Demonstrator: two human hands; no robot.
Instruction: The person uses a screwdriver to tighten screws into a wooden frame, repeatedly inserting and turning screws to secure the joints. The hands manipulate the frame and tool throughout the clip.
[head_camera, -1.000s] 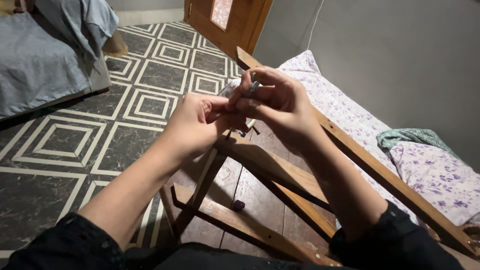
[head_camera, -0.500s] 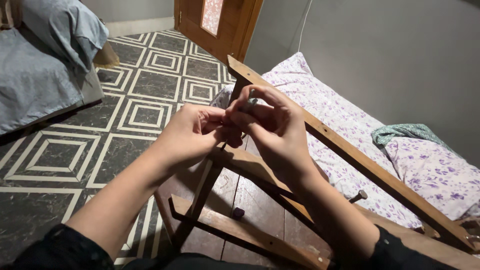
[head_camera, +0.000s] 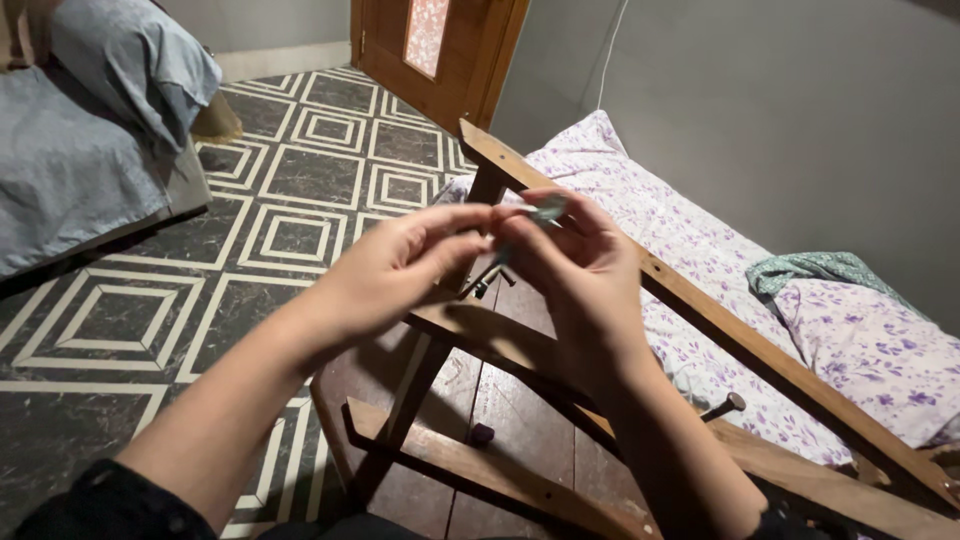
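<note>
1. patterned tile floor (head_camera: 150, 300) on the left, wooden frame (head_camera: 700, 310) with crossbars running under the hands, floral mattress (head_camera: 700, 250) behind it against a grey wall. no worktop; all the handling is in mid-air above the frame.
2. left hand (head_camera: 400, 265) and right hand (head_camera: 580, 270) meet fingertip to fingertip. right fingers pinch a small pale greenish piece (head_camera: 545, 210) at the top; left fingers are closed toward the same spot. cannot tell exactly what the left ones grip.
3. a thin dark metal part (head_camera: 487, 280) sticks out below, between the two hands, just above a crossbar. what it is stays unclear.
4. risk: the pinch is fingertips only on a tiny piece. a slip would likely drop it through the open frame onto the dark boards or tiles, where it would be hard to spot.
5. risk: dim light and hands crowding the piece hide the contact point, so misalignment is likely.
6. risk: a bolt (head_camera: 722, 406) protrudes from the rail near the right forearm; a sleeve or wrist could snag on it.
</note>
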